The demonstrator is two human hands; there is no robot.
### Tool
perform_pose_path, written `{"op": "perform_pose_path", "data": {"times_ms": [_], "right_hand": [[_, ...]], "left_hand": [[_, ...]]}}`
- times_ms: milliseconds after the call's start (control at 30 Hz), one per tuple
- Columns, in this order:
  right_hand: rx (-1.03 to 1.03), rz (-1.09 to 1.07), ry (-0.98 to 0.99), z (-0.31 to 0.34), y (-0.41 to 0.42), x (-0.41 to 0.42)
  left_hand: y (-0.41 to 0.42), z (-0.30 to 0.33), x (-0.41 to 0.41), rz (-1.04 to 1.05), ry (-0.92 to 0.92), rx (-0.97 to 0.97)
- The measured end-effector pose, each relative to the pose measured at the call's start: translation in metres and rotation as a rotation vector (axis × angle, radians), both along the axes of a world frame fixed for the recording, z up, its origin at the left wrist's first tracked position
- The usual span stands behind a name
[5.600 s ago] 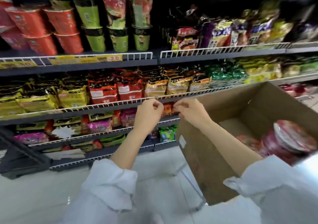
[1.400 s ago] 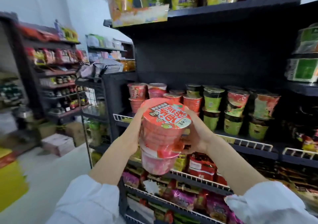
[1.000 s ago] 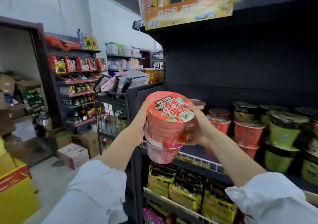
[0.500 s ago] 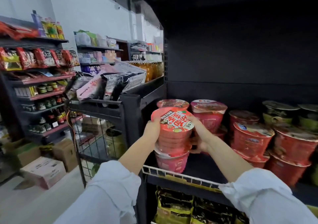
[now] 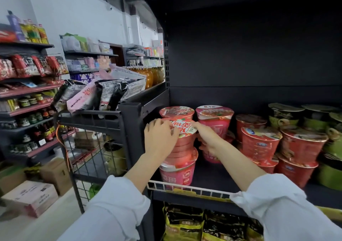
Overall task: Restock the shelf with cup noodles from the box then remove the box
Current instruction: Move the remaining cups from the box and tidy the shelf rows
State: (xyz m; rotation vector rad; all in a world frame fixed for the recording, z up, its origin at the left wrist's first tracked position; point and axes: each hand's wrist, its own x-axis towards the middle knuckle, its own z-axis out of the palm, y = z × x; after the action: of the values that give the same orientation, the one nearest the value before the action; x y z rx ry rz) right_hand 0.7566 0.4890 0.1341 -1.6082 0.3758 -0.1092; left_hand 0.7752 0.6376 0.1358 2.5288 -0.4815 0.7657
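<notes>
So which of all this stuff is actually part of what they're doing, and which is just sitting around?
Part of the job:
- stacked pair of cup noodles, gripped by the left hand and right hand
- shelf being filled
- red cups already on it

Just sitting around:
- snack packets in the wire rack
- cardboard boxes on the floor
- green cups

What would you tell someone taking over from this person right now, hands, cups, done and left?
Left hand and right hand grip the upper cup of a two-cup stack from either side. The lower cup appears to rest on the shelf, at its left front corner behind the wire rail. More cups stand behind and to the right.
Done: this stack looks placed.
Left: let go, fetch any remaining cups, remove the box, which is out of view.
</notes>
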Motion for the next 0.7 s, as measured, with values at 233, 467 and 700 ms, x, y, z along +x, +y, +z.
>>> {"op": "perform_pose_path", "data": {"times_ms": [233,467,700], "right_hand": [[-0.181,0.056,-0.14,0.01,-0.029,-0.079],[-0.399,0.103,-0.34,0.0,-0.085,-0.187],[-0.598,0.105,-0.4,-0.015,-0.124,-0.322]], "left_hand": [[-0.028,0.009,-0.054,0.03,-0.103,0.083],[-0.068,-0.001,-0.17,-0.014,0.123,-0.332],[-0.123,-0.018,-0.304,-0.184,0.223,-0.462]]}}
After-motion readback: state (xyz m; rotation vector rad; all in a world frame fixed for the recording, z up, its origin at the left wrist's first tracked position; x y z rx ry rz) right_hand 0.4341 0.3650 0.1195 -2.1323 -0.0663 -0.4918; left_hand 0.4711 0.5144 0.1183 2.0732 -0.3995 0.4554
